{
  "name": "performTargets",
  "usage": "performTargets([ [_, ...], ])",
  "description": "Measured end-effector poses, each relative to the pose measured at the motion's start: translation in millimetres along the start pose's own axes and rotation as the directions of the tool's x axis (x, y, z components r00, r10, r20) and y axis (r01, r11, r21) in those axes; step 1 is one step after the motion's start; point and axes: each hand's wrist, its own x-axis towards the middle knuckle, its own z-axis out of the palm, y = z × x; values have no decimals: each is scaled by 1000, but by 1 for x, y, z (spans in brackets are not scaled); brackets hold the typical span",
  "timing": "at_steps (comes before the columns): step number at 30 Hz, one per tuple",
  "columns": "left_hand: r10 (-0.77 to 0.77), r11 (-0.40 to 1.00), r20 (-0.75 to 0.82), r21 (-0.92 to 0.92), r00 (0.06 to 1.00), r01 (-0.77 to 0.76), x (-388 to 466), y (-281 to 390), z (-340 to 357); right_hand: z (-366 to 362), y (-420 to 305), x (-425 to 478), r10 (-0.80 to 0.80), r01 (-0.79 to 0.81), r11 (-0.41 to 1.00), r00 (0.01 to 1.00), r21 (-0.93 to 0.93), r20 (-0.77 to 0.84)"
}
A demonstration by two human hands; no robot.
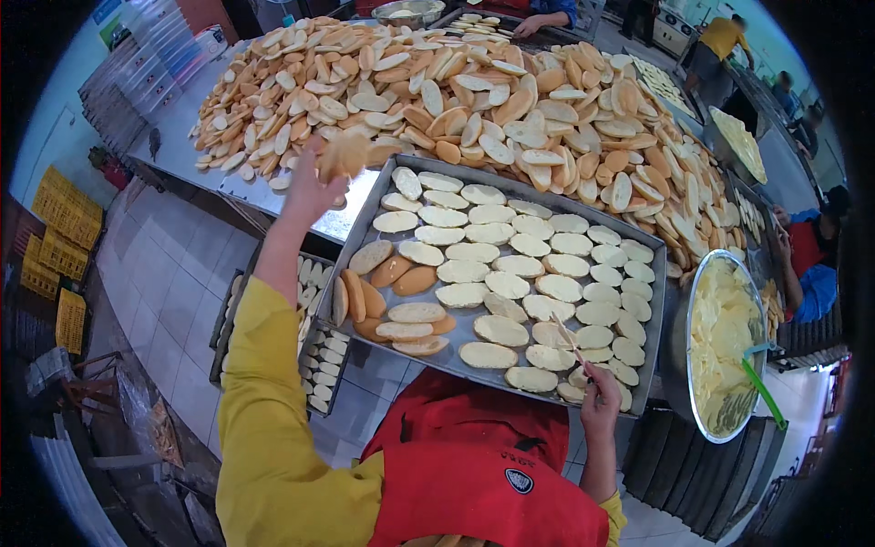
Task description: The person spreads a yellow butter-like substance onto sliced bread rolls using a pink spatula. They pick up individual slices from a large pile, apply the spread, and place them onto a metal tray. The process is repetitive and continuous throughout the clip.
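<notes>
My left hand (307, 181) is raised beyond the tray's left corner, at the edge of the bread pile (478, 109). Its fingers curve around a motion-blurred piece of bread (345, 156). In my right hand (600, 396) is a thin spreading tool (569, 340), its tip over the coated slices at the tray's near right. The metal tray (451, 355) holds rows of oval bread slices coated with pale cream (472, 252). Toward its left end lie uncoated bread pieces (414, 281), some crust up, some cut side up.
Right of the tray stands a metal bowl of yellow cream (724, 321) with a green-handled utensil (764, 393). Filled trays (325, 369) sit low at left. Yellow crates (65, 219) line the left wall. A co-worker in blue sleeves (817, 287) works at right; another's hand (528, 27) shows at the far side.
</notes>
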Motion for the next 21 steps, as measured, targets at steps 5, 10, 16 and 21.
performTargets([
  [5, -78, 997, 296, 11, 952, 78, -14, 40, -5, 1, 4, 0, -68, 67, 997, 997, -42, -22],
  [10, -235, 965, 626, 240, 744, 103, -76, 72, 1, 0, -2, 2, -63, 63, 998, 998, -15, 9],
  [16, -192, 956, 654, 292, 732, -11, -96, 66, 15, 1, 4, -1, -96, 96, 995, 995, -27, -26],
  [21, -119, 952, 666, 287, 737, -106, -96, 66, 19, 0, -2, 1, -81, 81, 997, 997, -14, -19],
])
